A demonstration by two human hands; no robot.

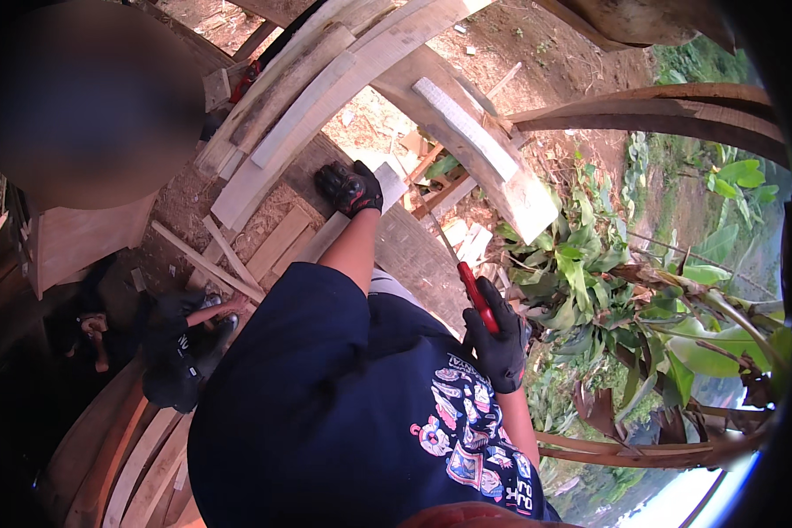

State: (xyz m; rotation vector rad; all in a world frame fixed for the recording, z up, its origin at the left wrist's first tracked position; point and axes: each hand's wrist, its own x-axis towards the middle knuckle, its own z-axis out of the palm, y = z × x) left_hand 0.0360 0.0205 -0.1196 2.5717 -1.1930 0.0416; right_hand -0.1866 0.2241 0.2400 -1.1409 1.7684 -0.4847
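My left hand (350,187), in a black glove, is at a pale wooden strip (389,183) that lies across a wide brown plank (418,257). Its fingers are curled down at the strip, and part of the strip is hidden under my wrist and forearm. In front of my body, my right hand (500,341), also gloved in black, is closed around the red handle of a tool (478,299). The tool's long, narrow metal blade or shaft points away from me toward the far end of the strip; its exact kind cannot be made out.
Long curved boards (326,97) arch beyond the plank, with another curved board (475,132) to their right. Loose offcuts (277,242) lie on the ground. A crouching person (180,343) is at the left. Leafy plants (581,264) grow at the right.
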